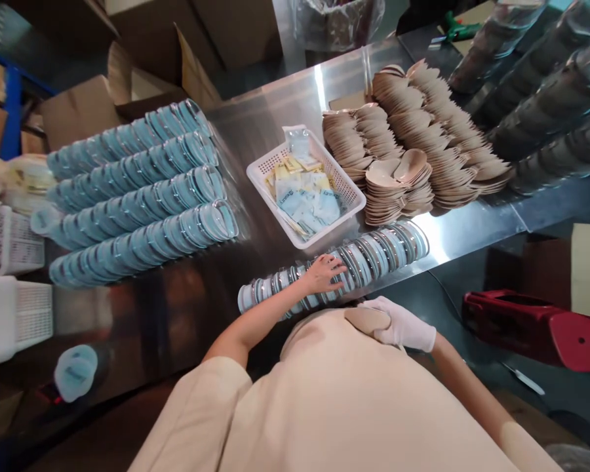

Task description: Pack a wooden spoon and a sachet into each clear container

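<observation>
My bare left hand (326, 272) rests on a long row of nested round cups or lids (378, 254) near the table's front edge, its fingers spread over the rims. Close to my body, my right hand (402, 324), in a white glove, is closed on a brown oval scoop-like piece (368, 320); its far end is hidden by the glove. Behind the row stands a white perforated basket (302, 244) with yellow and light-blue printed sachets (311, 204). Stacks of brown spoon-shaped pieces (423, 131) lie to the right of the basket.
Several rows of nested pale-blue cups (142, 242) lie on the left of the metal table (255, 98). Wrapped stacks (545, 98) fill the far right. A round lid (75, 372) sits front left. Cardboard boxes (78, 118) stand behind; a red object (521, 331) is at right.
</observation>
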Tool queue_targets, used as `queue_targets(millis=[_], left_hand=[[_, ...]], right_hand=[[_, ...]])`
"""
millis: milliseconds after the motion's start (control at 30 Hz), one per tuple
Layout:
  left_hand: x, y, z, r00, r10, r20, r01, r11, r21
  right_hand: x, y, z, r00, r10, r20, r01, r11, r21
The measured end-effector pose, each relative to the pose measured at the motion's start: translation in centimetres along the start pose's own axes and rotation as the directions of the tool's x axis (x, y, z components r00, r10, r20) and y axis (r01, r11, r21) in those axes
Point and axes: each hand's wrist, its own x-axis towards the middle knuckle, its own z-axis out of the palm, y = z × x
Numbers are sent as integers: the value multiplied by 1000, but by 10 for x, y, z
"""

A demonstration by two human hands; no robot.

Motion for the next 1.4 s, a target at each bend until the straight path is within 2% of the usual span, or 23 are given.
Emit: queue_targets(millis=[67,100,167,233,333,400,600,667,767,867,933,1000,1100,1267,1333,1400], left_hand=[[2,-4,1,1000,5,5,-5,1000,3],[2,-5,2,1000,-1,4,1,1000,8],[2,-7,3,1000,-8,-2,8,1000,18],[2,-8,3,1000,5,-6,-5,1000,21],[1,-9,3,999,39,5,-39,999,18],[-1,-9,2,999,36,12,-37,999,23],[-2,-5,5,998,-18,65,14,998,56],[-1,-4,5,998,-17,63,13,998,55],[1,-5,4,998,-13,60,10,999,41],[2,-9,3,998,-4,65,5,1000,-4],[3,-13,3,998,8,66,-6,999,-37],[3,-15,1,999,14,44,-11,998,-60],[4,-14,-2,1000,12,-14,-13,997,-79],[2,-9,-2,999,6,-33,-8,998,-66],[1,-9,-1,1000,10,-26,-11,999,-49],[0,-9,0,1000,23,-21,-23,999,-28]], right_hand=[[-4,5,7,979,105,-174,-105,994,12],[-3,8,11,943,166,-289,-166,986,24],[6,13,19,840,222,-494,-241,970,27],[23,17,26,771,176,-612,-239,971,-21],[50,19,29,750,78,-657,-188,977,-98],[57,23,24,743,61,-666,-174,979,-105],[35,43,12,700,92,-708,-176,983,-46],[35,43,17,706,44,-706,-156,983,-95],[56,32,33,785,-26,-619,-159,957,-242],[98,11,52,876,70,-477,-279,880,-384],[127,-1,60,900,132,-416,-339,811,-476],[149,-4,63,917,95,-389,-321,754,-573],[155,15,56,908,-89,-410,-236,699,-675],[120,73,41,866,-361,-345,24,721,-693],[111,85,43,846,-368,-386,15,740,-673],[110,84,48,832,-302,-465,-95,749,-656]])
